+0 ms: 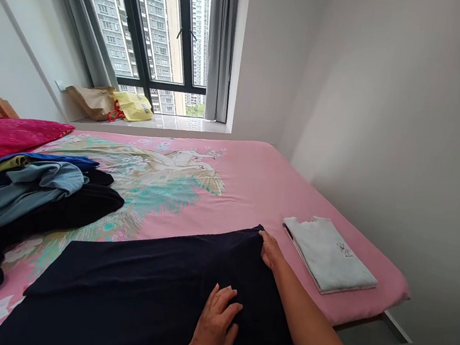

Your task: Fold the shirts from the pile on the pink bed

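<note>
A pair of dark navy trousers [129, 288] lies spread across the near side of the bed, its leg ends toward the left. My right hand [270, 249] pinches the far right corner of the fabric. Lower down, my left hand [217, 320] rests on or just over the cloth, fingers apart and slightly bent, holding nothing. To the right of my right hand lies a folded light grey garment [330, 256] with a small dark print.
A heap of loose clothes [41, 190] sits at the left, beside a magenta pillow [18, 134]. Pink patterned bedding [249, 186] covers the bed. A brown paper bag [92, 101] and a yellow bag [133, 107] stand on the windowsill. Walls bound the bed.
</note>
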The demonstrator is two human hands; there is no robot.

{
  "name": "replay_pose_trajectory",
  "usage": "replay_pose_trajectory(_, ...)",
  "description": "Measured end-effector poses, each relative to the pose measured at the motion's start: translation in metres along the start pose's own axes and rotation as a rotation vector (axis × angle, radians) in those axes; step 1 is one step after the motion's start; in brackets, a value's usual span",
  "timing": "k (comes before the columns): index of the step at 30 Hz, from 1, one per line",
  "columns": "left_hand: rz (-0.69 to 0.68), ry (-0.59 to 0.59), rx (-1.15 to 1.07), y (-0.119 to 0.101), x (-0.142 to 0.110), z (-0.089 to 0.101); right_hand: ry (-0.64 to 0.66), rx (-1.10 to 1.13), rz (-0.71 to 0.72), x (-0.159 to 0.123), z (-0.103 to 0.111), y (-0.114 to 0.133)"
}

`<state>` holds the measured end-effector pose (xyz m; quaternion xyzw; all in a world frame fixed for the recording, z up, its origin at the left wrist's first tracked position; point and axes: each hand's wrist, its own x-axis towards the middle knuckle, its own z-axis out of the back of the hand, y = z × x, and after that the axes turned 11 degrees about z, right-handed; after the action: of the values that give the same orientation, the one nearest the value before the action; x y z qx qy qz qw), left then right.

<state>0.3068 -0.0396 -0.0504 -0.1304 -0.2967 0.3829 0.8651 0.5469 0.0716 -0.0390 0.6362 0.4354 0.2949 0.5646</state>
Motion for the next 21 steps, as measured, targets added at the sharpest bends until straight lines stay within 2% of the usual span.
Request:
replay_pose_trajectory(4,-0.003,0.057,-0.010,0.000,0.001,0.002,0.194,0.123,-0.243,0.001,0.001,0.005)
replay_pose_trajectory(7,0.015,0.077,-0.028,-0.001,0.001,0.003,0.238,0.184,-0.343,0.005,-0.001,0.008)
replay_pose_trajectory(14,0.046,0.021,-0.085,-0.004,0.001,0.004,0.104,0.244,-0.307,0.004,-0.007,0.000)
replay_pose_trajectory(21,-0.032,0.041,-0.161,-0.010,-0.003,0.016,0.032,0.288,-0.234,0.008,-0.005,0.001)
